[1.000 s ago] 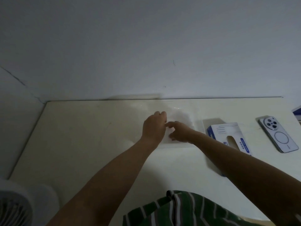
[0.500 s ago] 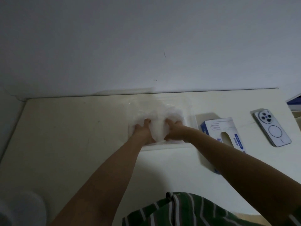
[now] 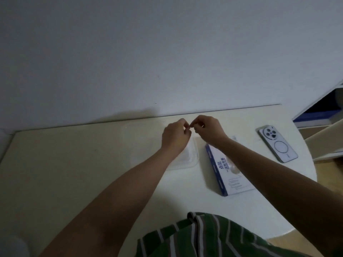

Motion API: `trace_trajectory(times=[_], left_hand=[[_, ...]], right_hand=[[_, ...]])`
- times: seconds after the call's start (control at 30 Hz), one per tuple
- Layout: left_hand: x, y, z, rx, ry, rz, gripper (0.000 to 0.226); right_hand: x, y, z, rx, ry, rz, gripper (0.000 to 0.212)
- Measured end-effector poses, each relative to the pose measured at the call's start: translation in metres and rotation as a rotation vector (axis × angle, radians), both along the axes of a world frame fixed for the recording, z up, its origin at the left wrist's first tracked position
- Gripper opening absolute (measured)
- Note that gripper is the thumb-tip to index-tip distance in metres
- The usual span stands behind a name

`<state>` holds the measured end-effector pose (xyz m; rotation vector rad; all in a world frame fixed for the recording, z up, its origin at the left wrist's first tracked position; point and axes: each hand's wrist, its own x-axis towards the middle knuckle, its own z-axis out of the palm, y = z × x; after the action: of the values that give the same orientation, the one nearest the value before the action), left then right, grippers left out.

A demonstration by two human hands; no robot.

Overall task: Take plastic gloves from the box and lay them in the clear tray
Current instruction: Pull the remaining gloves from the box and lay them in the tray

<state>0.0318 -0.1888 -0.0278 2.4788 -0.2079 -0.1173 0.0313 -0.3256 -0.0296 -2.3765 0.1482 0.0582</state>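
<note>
Left hand (image 3: 175, 138) meets right hand (image 3: 209, 131) over tray (image 3: 195, 161) edge.

On the table (image 3: 74, 164) we find the tray (image 3: 193, 158) left of the box (image 3: 226, 175), the phone (image 3: 277, 143) farther right.

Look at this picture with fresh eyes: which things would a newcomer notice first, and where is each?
Two bare hands meet above the far side of the clear tray: the left hand and right hand have curled fingers pinched tip to tip, though any glove between them is too clear to see. Right of the tray lies the blue-and-white glove box, and further right a white phone lies back up.
</note>
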Motion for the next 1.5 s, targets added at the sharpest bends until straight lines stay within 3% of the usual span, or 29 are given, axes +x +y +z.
trace_trajectory(times=[0.2, 0.37, 0.47, 0.53, 0.67, 0.77, 0.87, 1.0, 1.1, 1.2, 1.33, 1.4, 1.5], left_hand=[[-0.019, -0.071, -0.006, -0.063, 0.123, -0.206, 0.016], [-0.028, -0.104, -0.033, 0.126, 0.31, -0.374, 0.035], [-0.032, -0.109, -0.052, 0.232, 0.421, -0.398, 0.049], [-0.034, -0.111, -0.061, 0.262, 0.477, -0.398, 0.055], [-0.036, -0.111, -0.068, 0.252, 0.478, -0.385, 0.052], [-0.036, -0.111, -0.071, 0.251, 0.457, -0.387, 0.05], [-0.036, -0.113, -0.072, 0.264, 0.459, -0.39, 0.056], [-0.033, -0.114, -0.069, 0.295, 0.491, -0.391, 0.084], [-0.032, -0.116, -0.071, 0.315, 0.483, -0.386, 0.091], [-0.034, -0.119, -0.07, 0.339, 0.442, -0.408, 0.081], [-0.034, -0.123, -0.07, 0.326, 0.403, -0.426, 0.057], [-0.033, -0.122, -0.072, 0.296, 0.402, -0.401, 0.054], [-0.034, -0.122, -0.074, 0.29, 0.41, -0.376, 0.068]], right_hand=[[-0.043, -0.087, -0.031, -0.19, 0.241, -0.081, 0.018], [-0.074, -0.109, -0.051, -0.277, 0.379, 0.042, 0.02], [-0.079, -0.102, -0.059, -0.493, 0.401, 0.199, 0.011], [-0.081, -0.098, -0.065, -0.532, 0.38, 0.167, 0.012], [-0.084, -0.097, -0.079, -0.434, 0.355, -0.061, 0.021], [-0.084, -0.102, -0.08, -0.339, 0.354, -0.055, 0.016], [-0.083, -0.111, -0.072, -0.12, 0.272, -0.071, 0.01], [-0.089, -0.123, -0.056, 0.248, 0.148, -0.187, 0.006], [-0.093, -0.133, -0.056, 0.456, 0.159, -0.275, 0.005], [-0.096, -0.134, -0.06, 0.472, 0.208, -0.27, 0.005], [-0.092, -0.129, -0.063, 0.295, 0.327, -0.253, 0.03], [-0.087, -0.125, -0.064, 0.207, 0.371, -0.246, 0.024], [-0.083, -0.118, -0.063, 0.23, 0.414, -0.239, 0.005]])
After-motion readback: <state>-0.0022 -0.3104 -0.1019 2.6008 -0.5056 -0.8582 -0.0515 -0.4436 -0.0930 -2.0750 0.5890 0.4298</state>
